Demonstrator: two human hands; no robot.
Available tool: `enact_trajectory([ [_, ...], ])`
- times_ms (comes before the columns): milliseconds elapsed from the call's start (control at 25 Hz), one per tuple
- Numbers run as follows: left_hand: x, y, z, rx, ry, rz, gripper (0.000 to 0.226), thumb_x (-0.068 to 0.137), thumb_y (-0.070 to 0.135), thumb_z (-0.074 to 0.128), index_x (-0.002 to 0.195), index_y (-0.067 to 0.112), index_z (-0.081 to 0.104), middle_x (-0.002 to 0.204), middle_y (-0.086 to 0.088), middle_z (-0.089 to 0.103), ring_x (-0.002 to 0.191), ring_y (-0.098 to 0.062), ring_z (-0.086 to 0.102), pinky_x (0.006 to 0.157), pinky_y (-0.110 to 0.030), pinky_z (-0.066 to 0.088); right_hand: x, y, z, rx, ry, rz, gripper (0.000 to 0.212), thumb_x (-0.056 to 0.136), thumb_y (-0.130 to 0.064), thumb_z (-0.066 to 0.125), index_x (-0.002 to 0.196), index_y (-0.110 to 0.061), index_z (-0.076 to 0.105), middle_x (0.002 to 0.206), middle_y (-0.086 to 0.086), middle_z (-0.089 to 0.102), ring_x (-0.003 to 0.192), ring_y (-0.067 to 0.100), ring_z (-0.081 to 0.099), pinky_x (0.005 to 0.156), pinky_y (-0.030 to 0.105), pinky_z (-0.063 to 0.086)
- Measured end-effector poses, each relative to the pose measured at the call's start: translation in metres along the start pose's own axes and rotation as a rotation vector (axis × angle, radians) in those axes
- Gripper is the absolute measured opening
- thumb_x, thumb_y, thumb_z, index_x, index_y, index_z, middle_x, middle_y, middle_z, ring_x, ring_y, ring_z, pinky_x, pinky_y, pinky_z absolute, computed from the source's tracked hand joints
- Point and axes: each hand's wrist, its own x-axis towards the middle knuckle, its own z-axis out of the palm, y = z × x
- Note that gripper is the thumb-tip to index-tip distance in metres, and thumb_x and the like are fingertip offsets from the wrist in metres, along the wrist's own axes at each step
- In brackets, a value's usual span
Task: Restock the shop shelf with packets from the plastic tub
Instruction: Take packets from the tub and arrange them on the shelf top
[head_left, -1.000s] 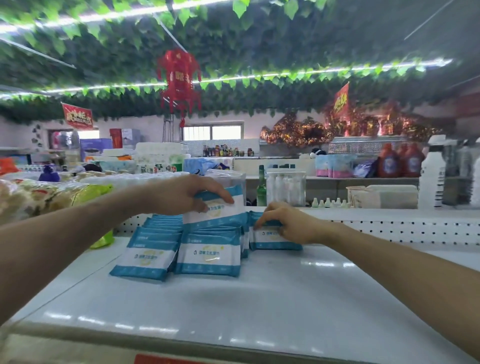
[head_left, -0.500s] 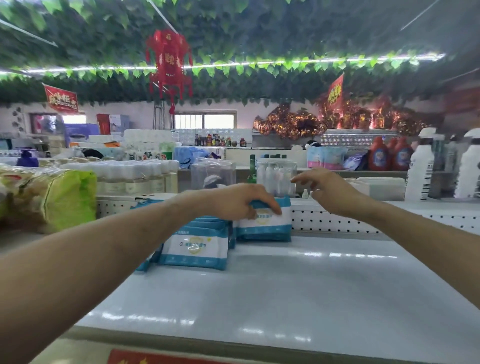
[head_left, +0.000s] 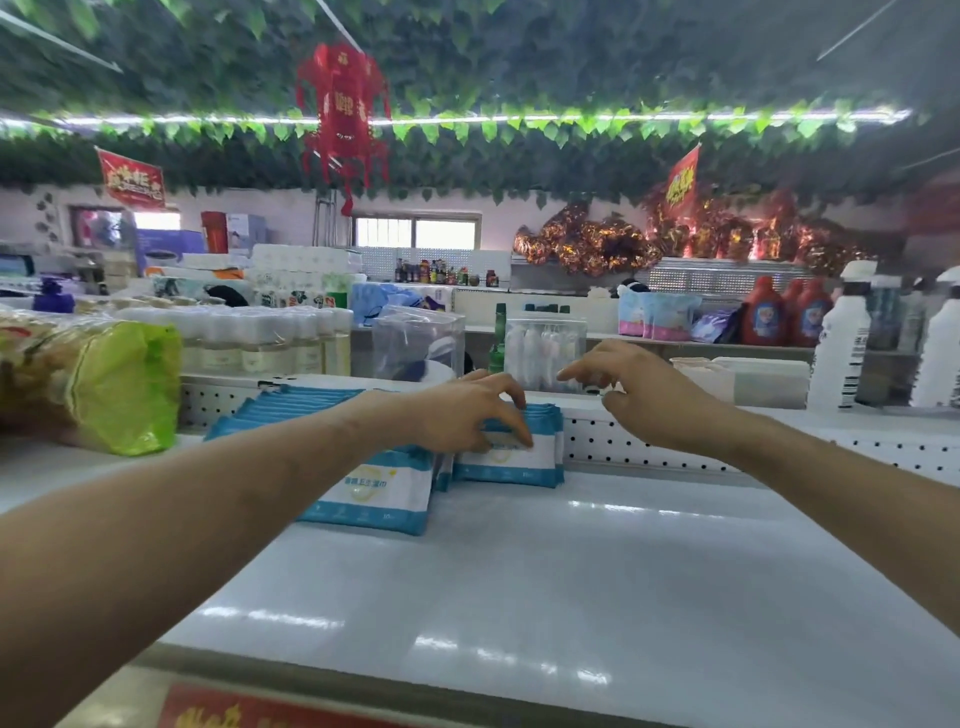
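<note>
The right hand (head_left: 644, 400) has lifted off the packets (head_left: 509, 460) it was steadying a second ago and now hangs above the back rail (head_left: 649, 447), fingers loosely apart and holding nothing. The left hand (head_left: 467, 415) has moved across to that same upright stack, fingers curled over its top edge and thumb on the front face. The stack stands on the white shelf (head_left: 571, 571) against the rail, just beside the other rows, so it looks nearly settled. The tub is out of view.
</note>
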Motion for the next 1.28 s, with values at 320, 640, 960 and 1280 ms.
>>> enact_trajectory([
  [320,-0.118,0.006,-0.043,-0.112,0.299,-0.33,0.031,0.101,0.021,0.062,0.131,0.029,0.066,0.126,0.01,0.054,0.109,-0.008,0.055,0.092,-0.02,0.045,0.034,-0.087,0.027,0.126,-0.04,-0.198,0.053,0.089,0.008,0.053,0.124,-0.029,0.069,0.116,-0.005,0.06,0.099,0.01,0.059,0.089,0.031,0.054],
  [640,-0.393,0.032,-0.058,-0.013,0.309,-0.717,0.028,0.101,0.024,0.062,0.128,0.025,0.068,0.116,0.007,0.058,0.101,-0.011,0.062,0.093,-0.038,0.053,0.005,-0.314,0.062,0.397,-0.047,-0.51,0.045,0.086,0.001,0.058,0.121,-0.024,0.072,0.107,-0.006,0.066,0.085,-0.002,0.055,0.075,0.006,0.038],
  [960,-0.666,0.12,0.022,-0.078,0.215,-1.057,0.031,0.1,0.023,0.064,0.13,0.025,0.067,0.12,0.006,0.062,0.102,-0.01,0.058,0.09,-0.033,0.049,-0.128,-0.526,0.192,0.708,-0.362,-0.617,0.048,0.088,0.002,0.058,0.126,-0.025,0.069,0.116,-0.004,0.06,0.098,0.008,0.057,0.084,0.021,0.045],
  [1280,-0.773,0.227,0.171,-0.38,0.127,-1.395,0.047,0.097,0.02,0.065,0.143,0.023,0.055,0.122,-0.002,0.058,0.1,-0.018,0.064,0.095,-0.037,0.05,-0.258,-0.599,0.337,0.658,-0.837,-0.716,0.045,0.086,0.004,0.057,0.12,-0.022,0.071,0.113,-0.003,0.056,0.103,0.012,0.055,0.088,0.028,0.046],
])
